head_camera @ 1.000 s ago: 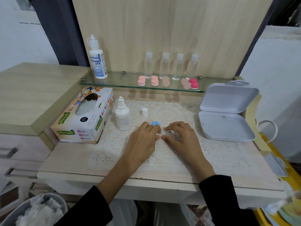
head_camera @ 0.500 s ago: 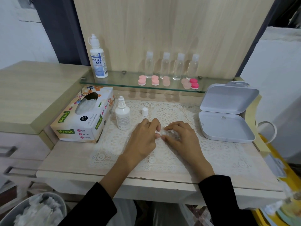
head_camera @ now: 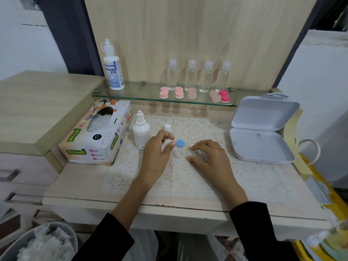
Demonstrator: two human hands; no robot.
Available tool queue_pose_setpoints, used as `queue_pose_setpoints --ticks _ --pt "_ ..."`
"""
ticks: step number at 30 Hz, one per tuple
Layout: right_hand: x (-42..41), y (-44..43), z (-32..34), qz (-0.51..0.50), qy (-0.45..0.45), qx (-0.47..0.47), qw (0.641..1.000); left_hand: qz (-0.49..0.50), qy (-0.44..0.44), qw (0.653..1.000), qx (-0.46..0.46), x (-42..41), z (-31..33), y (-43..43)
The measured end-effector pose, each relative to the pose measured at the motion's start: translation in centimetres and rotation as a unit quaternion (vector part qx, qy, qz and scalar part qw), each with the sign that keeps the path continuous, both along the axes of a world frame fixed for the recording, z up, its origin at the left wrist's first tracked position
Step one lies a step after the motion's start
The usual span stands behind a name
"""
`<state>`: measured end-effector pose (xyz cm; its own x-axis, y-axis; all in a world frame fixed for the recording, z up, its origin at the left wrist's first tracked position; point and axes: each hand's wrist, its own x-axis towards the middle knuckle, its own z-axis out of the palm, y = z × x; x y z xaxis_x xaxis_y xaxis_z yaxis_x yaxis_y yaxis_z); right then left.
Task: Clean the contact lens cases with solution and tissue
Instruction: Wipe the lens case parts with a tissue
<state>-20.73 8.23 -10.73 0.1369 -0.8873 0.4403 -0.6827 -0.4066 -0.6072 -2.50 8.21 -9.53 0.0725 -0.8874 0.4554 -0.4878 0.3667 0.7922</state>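
The clear lens case lies mid-counter, at 4 o'clock from the small solution bottle, with a blue cap at its 12 o'clock. The right grip pinches the case's right end. The left grip seems to pinch a white lid, though blur obscures it. The case is probably light, stiff and slick, so it is best held by its rim.

Both arms wear plain black long sleeves; the left sleeve and right sleeve stop above the wrists, leaving the left hand and right hand bare.

A white box lies open beside, seemingly, a mug handle.
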Motion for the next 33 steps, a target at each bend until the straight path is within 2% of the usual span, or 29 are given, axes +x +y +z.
queue_pose_setpoints --ticks 6,11,18,23,28,33 --pt "0.0 0.0 0.0 0.002 -0.002 0.000 1.000 -0.024 -0.168 0.983 -0.065 -0.9 0.4 1.3" --pt "0.1 0.1 0.0 0.001 -0.009 -0.002 1.000 0.024 -0.270 0.954 -0.126 -1.4 1.2 2.2" --pt "0.1 0.1 0.1 0.005 -0.001 0.002 1.000 0.037 -0.296 0.946 -0.125 -1.3 0.9 2.1" --pt "0.1 0.1 0.1 0.002 0.005 0.002 1.000 0.003 -0.262 0.964 -0.056 -1.2 0.1 1.2" --pt "0.1 0.1 0.0 -0.002 0.010 0.000 1.000 -0.032 -0.100 0.994 -0.026 -0.6 0.0 0.8" --pt "0.2 0.4 0.2 -0.007 0.008 -0.008 1.000 -0.081 0.028 0.996 -0.029 -0.3 0.6 1.1"
